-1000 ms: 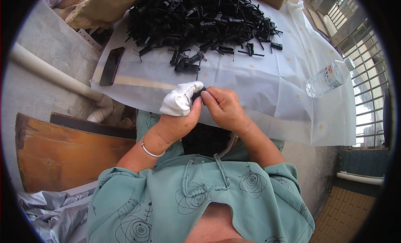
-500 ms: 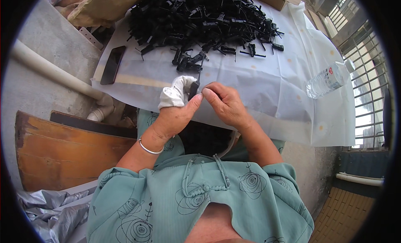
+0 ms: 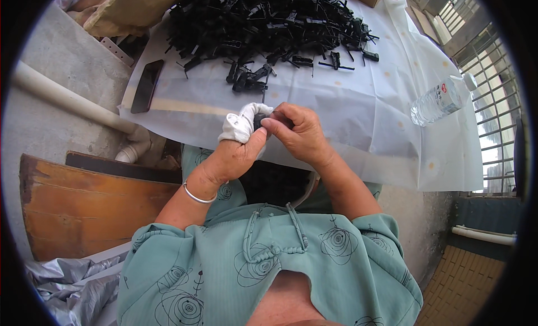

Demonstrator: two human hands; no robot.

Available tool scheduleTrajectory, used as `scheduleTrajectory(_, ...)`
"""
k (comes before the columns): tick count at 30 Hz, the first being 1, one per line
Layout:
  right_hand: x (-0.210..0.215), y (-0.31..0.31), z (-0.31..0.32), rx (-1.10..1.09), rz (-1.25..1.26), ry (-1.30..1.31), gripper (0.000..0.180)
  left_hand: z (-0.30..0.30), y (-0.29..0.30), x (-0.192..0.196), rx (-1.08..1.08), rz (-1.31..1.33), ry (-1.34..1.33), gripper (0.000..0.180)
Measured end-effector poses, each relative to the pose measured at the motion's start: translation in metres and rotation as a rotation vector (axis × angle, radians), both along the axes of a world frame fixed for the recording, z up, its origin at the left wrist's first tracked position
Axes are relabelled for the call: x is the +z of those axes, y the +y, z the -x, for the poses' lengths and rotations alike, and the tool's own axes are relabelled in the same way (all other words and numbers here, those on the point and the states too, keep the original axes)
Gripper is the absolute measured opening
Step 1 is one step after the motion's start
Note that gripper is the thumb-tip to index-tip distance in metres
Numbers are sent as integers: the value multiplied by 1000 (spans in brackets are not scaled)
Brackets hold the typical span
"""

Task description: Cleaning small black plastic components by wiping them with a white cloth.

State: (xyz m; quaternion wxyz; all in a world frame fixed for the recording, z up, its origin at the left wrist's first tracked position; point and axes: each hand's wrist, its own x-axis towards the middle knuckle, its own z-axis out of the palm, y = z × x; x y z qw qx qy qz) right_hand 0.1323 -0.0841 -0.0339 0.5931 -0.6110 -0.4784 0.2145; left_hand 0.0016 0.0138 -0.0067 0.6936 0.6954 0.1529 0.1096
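White plastic sheeting covers the tabletop (image 3: 358, 118), which stands against a bare concrete wall with a pale pipe (image 3: 67, 99) along it and a barred window on the right. Both hands meet just off the tabletop's near edge: the left hand (image 3: 232, 155), its fingers wrapped in a white cloth (image 3: 241, 121), is closed around a small black plastic piece (image 3: 259, 122), and the right hand (image 3: 297, 132) pinches the same piece from the other side with thumb and fingertips. That piece looks light and stiff, probably a little sharp-edged, best taken by its thicker body. A big heap of similar black plastic parts (image 3: 263, 23) fills the far edge. A dark flat phone (image 3: 147, 86) lies near the left edge, a clear plastic water bottle (image 3: 440, 102) on its side toward the right.
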Motion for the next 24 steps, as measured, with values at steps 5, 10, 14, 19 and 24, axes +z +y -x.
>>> scheduleTrajectory(5,7,-4,-3,104,81,-117,23,-3,3,-10,61,-62,-33,24)
scheduleTrajectory(10,5,0,0,154,129,-169,24,-5,1,-13,114,-484,-72,22)
scheduleTrajectory(14,4,6,11,137,148,-137,22,-1,-1,-12,163,-621,-88,21)
scheduleTrajectory(19,6,8,-9,330,263,-42,19,14,4,-10,69,-685,-65,36)
scheduleTrajectory(24,2,41,-35,-228,215,-703,13,15,19,-15,83,-866,-37,32)
